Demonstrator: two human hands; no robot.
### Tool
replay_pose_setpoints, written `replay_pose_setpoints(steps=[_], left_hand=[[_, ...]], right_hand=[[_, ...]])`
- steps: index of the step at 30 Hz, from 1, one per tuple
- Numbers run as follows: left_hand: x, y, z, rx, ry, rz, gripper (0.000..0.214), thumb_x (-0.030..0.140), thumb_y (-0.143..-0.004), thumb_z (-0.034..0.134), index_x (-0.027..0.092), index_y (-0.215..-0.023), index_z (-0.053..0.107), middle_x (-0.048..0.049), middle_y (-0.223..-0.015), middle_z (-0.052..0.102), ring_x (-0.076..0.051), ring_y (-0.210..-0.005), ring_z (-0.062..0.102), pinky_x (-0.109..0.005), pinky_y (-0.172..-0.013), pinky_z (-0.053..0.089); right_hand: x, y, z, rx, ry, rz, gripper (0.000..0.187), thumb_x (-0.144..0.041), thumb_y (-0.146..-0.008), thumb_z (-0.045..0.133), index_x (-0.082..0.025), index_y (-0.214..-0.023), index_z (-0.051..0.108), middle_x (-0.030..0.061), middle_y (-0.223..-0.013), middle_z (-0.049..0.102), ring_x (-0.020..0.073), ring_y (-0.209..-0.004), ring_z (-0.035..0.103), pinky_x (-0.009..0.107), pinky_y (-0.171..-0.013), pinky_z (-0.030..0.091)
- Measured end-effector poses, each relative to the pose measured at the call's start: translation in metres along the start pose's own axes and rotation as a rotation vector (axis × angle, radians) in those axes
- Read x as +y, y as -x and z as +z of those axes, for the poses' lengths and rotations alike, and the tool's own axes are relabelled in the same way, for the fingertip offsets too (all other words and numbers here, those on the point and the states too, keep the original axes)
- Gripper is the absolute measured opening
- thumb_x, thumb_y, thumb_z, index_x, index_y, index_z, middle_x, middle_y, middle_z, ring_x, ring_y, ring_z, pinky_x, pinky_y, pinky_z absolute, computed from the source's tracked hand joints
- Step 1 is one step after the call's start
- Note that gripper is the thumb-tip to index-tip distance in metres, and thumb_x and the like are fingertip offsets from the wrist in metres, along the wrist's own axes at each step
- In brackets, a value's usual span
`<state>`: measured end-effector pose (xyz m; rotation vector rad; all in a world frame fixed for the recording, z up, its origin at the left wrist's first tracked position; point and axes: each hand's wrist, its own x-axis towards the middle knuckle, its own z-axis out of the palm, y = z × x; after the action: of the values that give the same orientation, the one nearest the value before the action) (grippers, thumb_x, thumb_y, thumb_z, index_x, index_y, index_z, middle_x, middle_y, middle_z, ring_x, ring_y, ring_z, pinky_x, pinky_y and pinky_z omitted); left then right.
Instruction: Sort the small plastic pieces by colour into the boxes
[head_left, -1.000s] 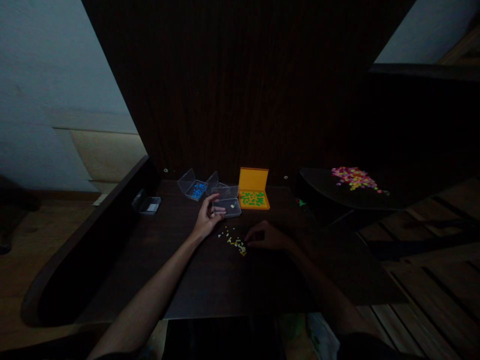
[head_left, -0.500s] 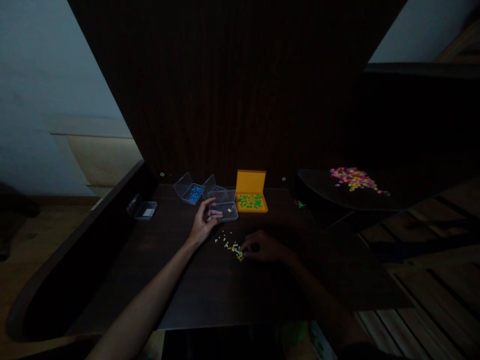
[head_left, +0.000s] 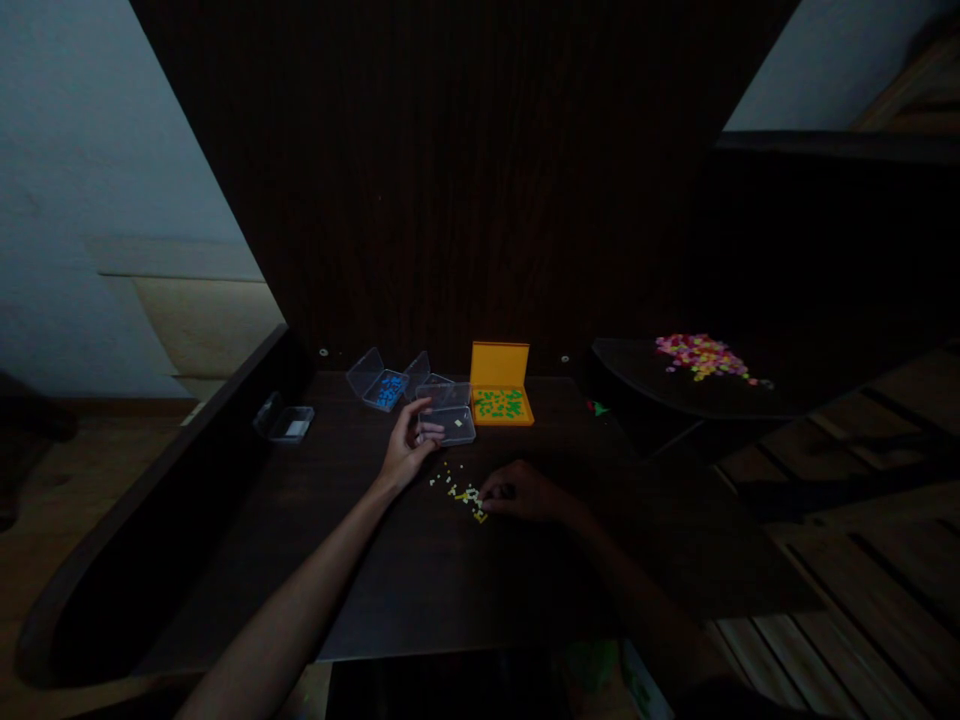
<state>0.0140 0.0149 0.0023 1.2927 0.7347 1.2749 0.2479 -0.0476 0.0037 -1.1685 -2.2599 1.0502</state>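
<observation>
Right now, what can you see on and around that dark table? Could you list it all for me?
clear box with blue pieces: one, lid open, far left of the box row.
clear box with one pale piece: one, open, middle of the row, at the left hand's fingertips.
orange box with green pieces: one, lid up, right end of the row.
small clear box: one, by the table's left edge, contents unclear.
loose small pieces: a scatter, yellow and pale, mid table.
pile of mixed pieces: one, pink and yellow, on a dark side surface to the right.
table: one, dark wood.
left hand: touching the middle clear box.
right hand: on the loose pieces.
</observation>
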Motion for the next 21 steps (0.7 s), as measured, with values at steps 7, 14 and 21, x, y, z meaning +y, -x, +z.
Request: replay_pose_setpoints(steps=[7,14,21], left_hand=[[0.000,0.000,0.000,0.007,0.000,-0.011,0.059,0.015,-0.067,0.068,0.024,-0.122,0.049,-0.0064,-0.120,0.048,-0.013,-0.086,0.064,-0.026,-0.072,0.054],[-0.002,-0.001,-0.001,0.007,-0.008,0.003,0.058,0.015,-0.067,0.068,0.024,-0.122,0.050,-0.0069,-0.121,0.048,-0.014,-0.087,0.064,-0.027,-0.073,0.054],[-0.005,-0.001,-0.003,0.002,0.009,0.001,0.060,0.012,-0.066,0.067,0.024,-0.123,0.050,-0.0069,-0.121,0.048,-0.014,-0.087,0.063,-0.025,-0.071,0.055]], right_hand=[[-0.005,0.000,-0.002,-0.019,0.064,0.038,0.025,-0.037,-0.086,0.060,-0.016,-0.094,0.070,0.0015,-0.070,0.067,0.0117,-0.060,0.057,0.022,-0.059,0.040],[-0.013,0.003,-0.004,-0.018,0.182,0.079,0.021,-0.033,-0.090,0.055,-0.019,-0.101,0.066,0.0014,-0.075,0.067,0.0125,-0.065,0.059,0.022,-0.063,0.040],[-0.008,0.005,-0.002,0.001,0.220,0.065,0.021,-0.026,-0.087,0.057,-0.020,-0.106,0.065,-0.0004,-0.075,0.066,0.0117,-0.066,0.060,0.021,-0.063,0.040]])
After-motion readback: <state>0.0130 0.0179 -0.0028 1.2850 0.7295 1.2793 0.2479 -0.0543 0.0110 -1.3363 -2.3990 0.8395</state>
